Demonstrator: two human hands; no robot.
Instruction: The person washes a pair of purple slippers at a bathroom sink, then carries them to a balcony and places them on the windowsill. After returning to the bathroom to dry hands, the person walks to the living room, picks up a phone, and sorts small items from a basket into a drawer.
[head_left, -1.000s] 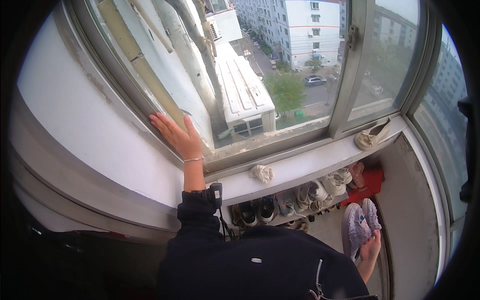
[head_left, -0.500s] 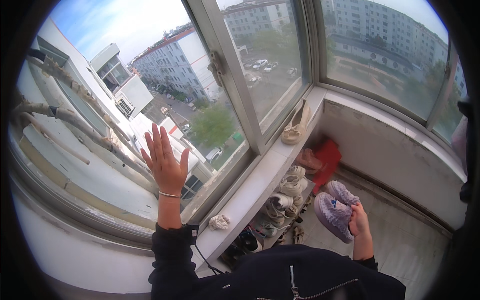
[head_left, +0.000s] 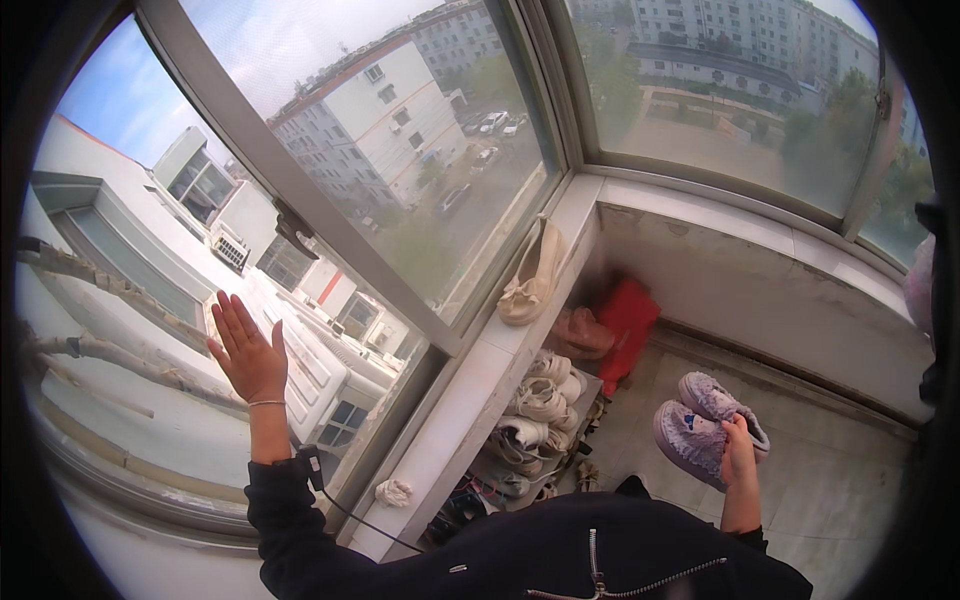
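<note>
My left hand (head_left: 250, 352) is raised with its fingers stretched out, in front of the open part of the window. It holds nothing; a thin bracelet is on its wrist. My right hand (head_left: 738, 453) grips a pair of fluffy grey-lilac slippers (head_left: 690, 443) by their openings, soles facing left, above the tiled floor. On the windowsill (head_left: 470, 390) sits a beige flat shoe (head_left: 532, 275) with a bow, and nearer to me lies a small cream knotted bundle (head_left: 393, 492).
Below the sill, a rack (head_left: 478, 462) holds several pairs of shoes, including white sneakers (head_left: 543, 398). Beside it hangs or stands a red bag (head_left: 630, 325). Bare branches (head_left: 110, 268) reach across at left. The sliding window frame (head_left: 300, 190) has a latch.
My view has shifted, so the window, sill and shoes appear further left. The slippers in my right hand have turned, showing their openings more. My left hand stays raised and spread.
</note>
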